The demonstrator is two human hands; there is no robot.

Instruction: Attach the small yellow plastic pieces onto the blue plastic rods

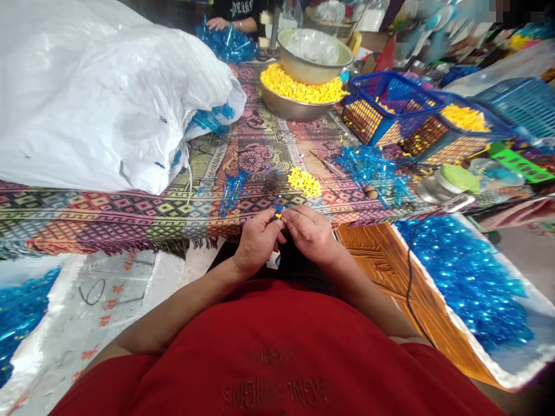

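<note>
My left hand is closed with thumb and fingertips pinching a small blue plastic piece at the table's front edge. My right hand meets it there, its fingertips pinched on a small yellow plastic piece against the blue one. The exact grip is partly hidden by the fingers. Just beyond lie a loose pile of yellow pieces and a scatter of tiny dark bits. To the left are several clear blue plastic pieces.
A big white bag covers the table's left. Behind stand a metal basin of yellow pieces, a bowl and blue baskets. Right are a blue pile and a green-lidded jar. A person's hand is opposite.
</note>
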